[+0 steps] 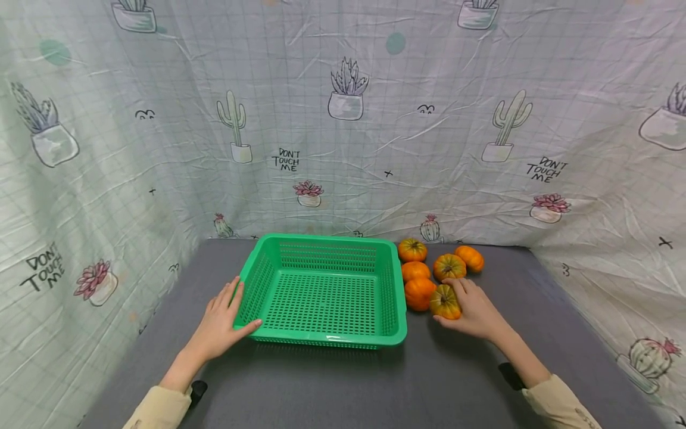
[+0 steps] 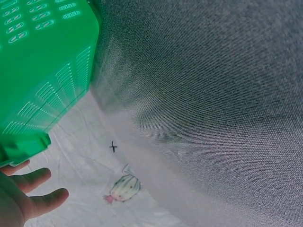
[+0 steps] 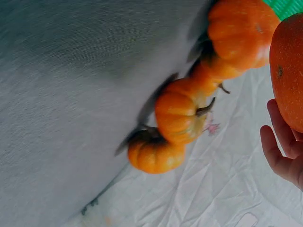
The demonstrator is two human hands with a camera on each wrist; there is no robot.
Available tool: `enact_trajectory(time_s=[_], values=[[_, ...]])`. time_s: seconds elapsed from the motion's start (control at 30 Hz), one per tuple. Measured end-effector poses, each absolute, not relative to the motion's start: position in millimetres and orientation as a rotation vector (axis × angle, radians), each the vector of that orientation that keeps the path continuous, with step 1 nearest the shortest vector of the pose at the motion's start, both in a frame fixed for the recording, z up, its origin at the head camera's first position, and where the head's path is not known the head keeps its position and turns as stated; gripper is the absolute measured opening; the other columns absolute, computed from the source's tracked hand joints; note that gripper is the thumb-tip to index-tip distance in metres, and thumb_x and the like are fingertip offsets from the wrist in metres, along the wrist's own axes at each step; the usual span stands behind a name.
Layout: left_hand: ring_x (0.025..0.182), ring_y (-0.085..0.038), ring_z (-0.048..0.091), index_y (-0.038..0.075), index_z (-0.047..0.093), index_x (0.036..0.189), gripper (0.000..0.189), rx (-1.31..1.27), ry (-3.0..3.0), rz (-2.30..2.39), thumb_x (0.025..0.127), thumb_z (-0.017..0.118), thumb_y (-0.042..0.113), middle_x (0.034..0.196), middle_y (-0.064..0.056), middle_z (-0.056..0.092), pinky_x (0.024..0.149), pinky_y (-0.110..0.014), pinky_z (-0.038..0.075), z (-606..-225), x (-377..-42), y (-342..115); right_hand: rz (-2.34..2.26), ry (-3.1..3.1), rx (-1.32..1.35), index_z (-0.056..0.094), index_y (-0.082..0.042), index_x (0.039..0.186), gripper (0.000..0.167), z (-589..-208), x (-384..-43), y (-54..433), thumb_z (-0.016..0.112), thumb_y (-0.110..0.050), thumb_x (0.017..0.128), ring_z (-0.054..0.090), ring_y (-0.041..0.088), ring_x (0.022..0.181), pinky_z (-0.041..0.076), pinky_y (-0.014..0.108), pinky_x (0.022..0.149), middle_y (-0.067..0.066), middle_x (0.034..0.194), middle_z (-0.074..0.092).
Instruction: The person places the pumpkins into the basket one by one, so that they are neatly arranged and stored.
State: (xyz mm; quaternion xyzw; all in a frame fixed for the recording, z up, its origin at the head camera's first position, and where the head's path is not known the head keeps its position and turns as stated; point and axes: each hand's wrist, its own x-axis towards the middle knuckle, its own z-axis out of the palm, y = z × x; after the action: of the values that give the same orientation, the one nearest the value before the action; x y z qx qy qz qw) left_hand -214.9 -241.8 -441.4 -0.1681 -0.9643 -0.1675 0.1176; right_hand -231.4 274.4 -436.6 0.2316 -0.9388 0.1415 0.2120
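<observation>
My right hand (image 1: pixel 476 311) grips a small orange pumpkin with greenish streaks (image 1: pixel 445 302), thumb at the near side and fingers over the far side. In the right wrist view this pumpkin (image 3: pixel 289 71) hangs above the table, with two fingertips beneath it. A green perforated plastic basket (image 1: pixel 332 337) stands to its left, with nothing inside. At the basket's left front corner rests my left hand (image 1: pixel 214 326), fingers spread and fairly straight along the rim, thumb over the front edge. The left wrist view has those fingers (image 2: pixel 35 179) by the rim.
Several more pumpkins (image 1: pixel 449 268) cluster on the table right of the basket, a couple of them close against its side wall. The dark grey table (image 1: pixel 321 387) meets a printed cactus cloth (image 1: pixel 396 149) that hangs behind and at both sides.
</observation>
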Motion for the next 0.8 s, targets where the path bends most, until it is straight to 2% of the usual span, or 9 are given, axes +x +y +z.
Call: enact_trajectory(time_s=[0.47, 0.8], values=[[0.133, -0.042, 0.017, 0.0, 0.014, 0.143, 0.091, -0.483, -2.817, -0.489, 0.08, 0.057, 0.05, 0.15, -0.016, 0.009, 0.097, -0.061, 0.019, -444.6, -213.3, -245.2, 0.761, -2.512, 0.606, 0.046, -0.002, 0.118, 0.068, -421.3, -230.5, 240.9, 0.078, -0.026, 0.063, 0.047, 0.028, 0.097, 0.046, 0.049, 0.077, 0.016, 0.11, 0.046], [0.132, -0.044, 0.017, -0.001, 0.016, 0.142, 0.091, -0.492, -2.823, -0.494, 0.08, 0.058, 0.05, 0.149, -0.019, 0.011, 0.098, -0.062, 0.019, -445.4, -216.3, -242.6, 0.72, -2.444, 0.561, 0.049, -0.004, 0.118, 0.068, -419.6, -237.0, 221.5, 0.077, -0.033, 0.064, 0.05, 0.029, 0.094, 0.043, 0.05, 0.08, 0.014, 0.107, 0.05]])
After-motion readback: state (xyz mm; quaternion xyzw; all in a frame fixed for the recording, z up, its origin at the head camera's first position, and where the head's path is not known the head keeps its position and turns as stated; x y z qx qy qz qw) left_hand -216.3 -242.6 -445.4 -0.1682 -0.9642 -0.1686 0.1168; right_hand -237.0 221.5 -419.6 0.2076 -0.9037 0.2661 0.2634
